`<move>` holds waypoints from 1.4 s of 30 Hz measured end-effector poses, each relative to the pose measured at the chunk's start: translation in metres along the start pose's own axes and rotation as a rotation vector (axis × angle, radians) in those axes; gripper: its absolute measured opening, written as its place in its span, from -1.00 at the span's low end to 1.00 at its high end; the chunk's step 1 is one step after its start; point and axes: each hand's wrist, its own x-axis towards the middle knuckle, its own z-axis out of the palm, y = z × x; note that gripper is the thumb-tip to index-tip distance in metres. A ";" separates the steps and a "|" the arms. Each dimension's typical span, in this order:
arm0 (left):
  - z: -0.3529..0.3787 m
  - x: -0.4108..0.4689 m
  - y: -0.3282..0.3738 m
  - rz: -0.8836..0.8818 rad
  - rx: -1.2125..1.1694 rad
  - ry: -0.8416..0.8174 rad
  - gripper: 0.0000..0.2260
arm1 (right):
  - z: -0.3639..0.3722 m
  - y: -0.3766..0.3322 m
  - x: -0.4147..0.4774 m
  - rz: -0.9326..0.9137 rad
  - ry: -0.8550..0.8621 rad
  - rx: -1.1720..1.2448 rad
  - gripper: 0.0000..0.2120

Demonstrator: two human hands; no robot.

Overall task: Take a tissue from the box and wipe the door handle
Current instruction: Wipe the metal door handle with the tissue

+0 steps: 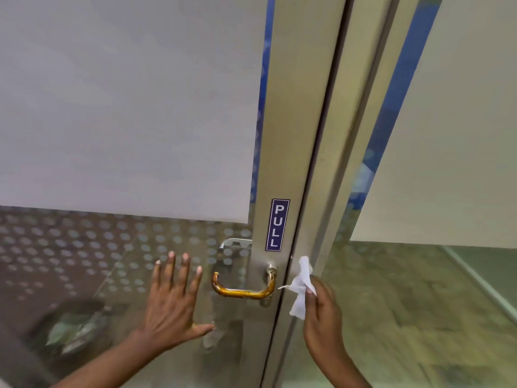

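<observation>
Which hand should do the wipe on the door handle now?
Right. The right hand already pinches the tissue just beside the door handle, not yet touching it. The left hand is spread flat against the glass door, empty.

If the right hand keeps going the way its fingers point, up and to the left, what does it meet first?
Probably the door handle: the right hand holds the tissue just right of the handle's mounting post. The door frame edge lies between them, so depth is uncertain.

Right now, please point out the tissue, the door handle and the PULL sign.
tissue [300, 285], head view, crumpled middle above the right hand.
door handle [242, 293], head view, middle of the brass bar.
PULL sign [277, 224], head view, centre of the blue label.
</observation>
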 end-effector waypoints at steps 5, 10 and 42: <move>0.014 0.024 -0.023 -0.022 0.100 -0.087 0.10 | 0.026 0.033 0.021 -0.155 -0.118 -0.206 -0.58; 0.025 0.039 -0.031 -0.020 0.100 -0.078 0.08 | 0.044 0.045 0.032 -0.293 -0.257 -0.268 -0.75; 0.047 0.042 -0.043 0.042 0.273 0.187 0.03 | 0.061 0.078 0.075 -1.218 -0.145 -0.710 -0.75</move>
